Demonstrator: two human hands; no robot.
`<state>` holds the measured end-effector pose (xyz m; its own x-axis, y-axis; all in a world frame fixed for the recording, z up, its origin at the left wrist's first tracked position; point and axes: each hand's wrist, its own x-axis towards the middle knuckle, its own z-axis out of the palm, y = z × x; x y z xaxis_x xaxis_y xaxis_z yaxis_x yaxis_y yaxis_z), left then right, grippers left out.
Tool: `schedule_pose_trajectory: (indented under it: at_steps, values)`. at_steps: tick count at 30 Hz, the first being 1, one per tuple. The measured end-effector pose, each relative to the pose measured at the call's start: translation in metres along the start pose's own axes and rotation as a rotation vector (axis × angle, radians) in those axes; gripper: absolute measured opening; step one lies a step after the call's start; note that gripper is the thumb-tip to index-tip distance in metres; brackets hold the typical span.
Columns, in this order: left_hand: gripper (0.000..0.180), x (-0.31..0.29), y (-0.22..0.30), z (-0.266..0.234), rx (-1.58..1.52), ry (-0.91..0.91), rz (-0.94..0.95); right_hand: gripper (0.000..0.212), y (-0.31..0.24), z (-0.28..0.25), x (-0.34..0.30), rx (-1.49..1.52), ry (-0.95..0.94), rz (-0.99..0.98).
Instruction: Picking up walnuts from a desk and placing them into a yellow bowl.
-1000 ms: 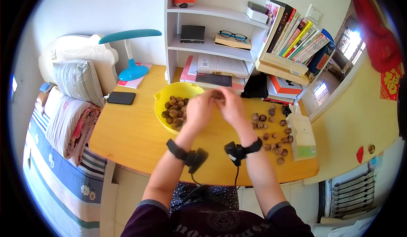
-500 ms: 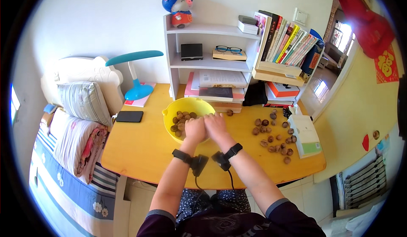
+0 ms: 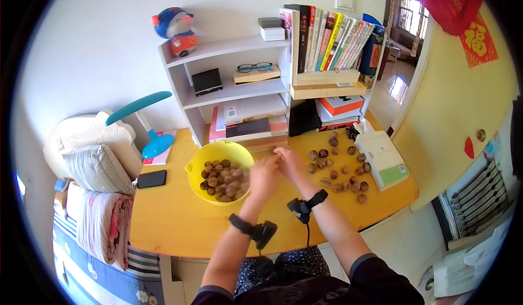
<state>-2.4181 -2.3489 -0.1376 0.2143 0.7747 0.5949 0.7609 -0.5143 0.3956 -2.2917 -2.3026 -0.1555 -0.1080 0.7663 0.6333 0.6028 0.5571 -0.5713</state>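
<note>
A yellow bowl [image 3: 197, 160] with a small spout on its left rim stands on the desk, holding several walnuts [image 3: 217, 175]; those towards its right side look smeared by motion. My left hand [image 3: 263, 175] is just beyond the bowl's right rim. Close against it on the right is my right hand [image 3: 290, 163], over the desk. Motion blur and the backs of the hands hide most of the fingers, so I cannot see anything held. Loose walnuts [image 3: 338, 186] lie scattered on the desk, right of my right hand.
Behind the bowl rises a grey-white shelf [image 3: 239, 93] with books and glasses. A white and green box [image 3: 384, 160] borders the loose walnuts on the right. On the desk's left are a phone [image 3: 151, 179] and a blue lamp [image 3: 158, 145]. Wrist straps with cabled black devices sit on both arms.
Both hands have moved from over the bowl to the right of it. More walnuts show in the bowl. The view has shifted, and the single walnut behind the bowl no longer shows.
</note>
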Motion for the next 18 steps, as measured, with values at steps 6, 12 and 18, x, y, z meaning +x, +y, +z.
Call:
schedule_pose_trajectory:
  at_steps: [6,12,18]
  values:
    - [0.059,-0.004,-0.026,0.093,-0.472,-0.028,-0.632,0.034,0.063,0.014,-0.013,-0.152,-0.311,0.339]
    - [0.056,0.022,-0.085,0.139,-0.635,0.137,-0.481,0.033,0.07,0.055,0.01,0.11,-0.288,0.374]
    - [0.039,0.023,-0.111,0.147,-0.789,0.039,-0.653,0.024,0.09,0.081,0.01,0.115,-0.265,0.232]
